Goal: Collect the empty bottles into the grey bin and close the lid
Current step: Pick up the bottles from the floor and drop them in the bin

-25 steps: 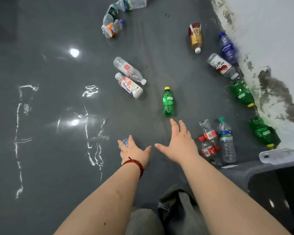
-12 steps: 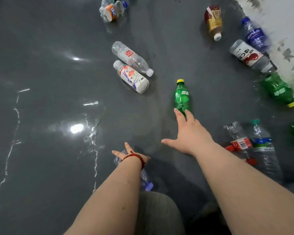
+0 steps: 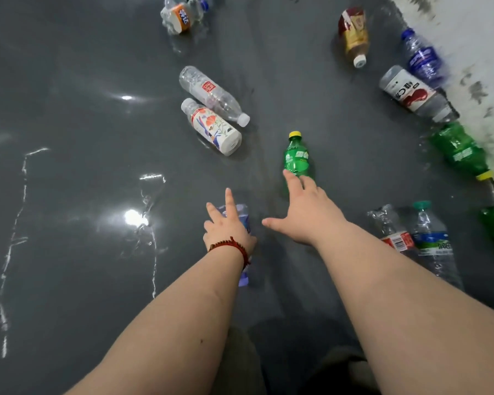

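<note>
A small green bottle (image 3: 296, 158) with a yellow cap lies on the dark grey floor (image 3: 69, 109). My right hand (image 3: 311, 212) is stretched out flat, fingers apart, with its fingertips touching that bottle's lower end. My left hand (image 3: 226, 229), with a red bracelet at the wrist, hovers with spread fingers over a clear bottle with a purple cap (image 3: 242, 216); the hand hides most of it, and no closed grip shows. The grey bin is out of view.
Near the green bottle lie a clear bottle with a red label (image 3: 211, 95) and a white flowered bottle (image 3: 214, 129). Several more lie along the white wall (image 3: 482, 38), among them a big green bottle (image 3: 459, 152) and a blue-labelled bottle (image 3: 431, 243).
The view has moved forward and the bin has left the frame. My right hand has reached out to the small green bottle. My left hand stays over the clear bottle.
</note>
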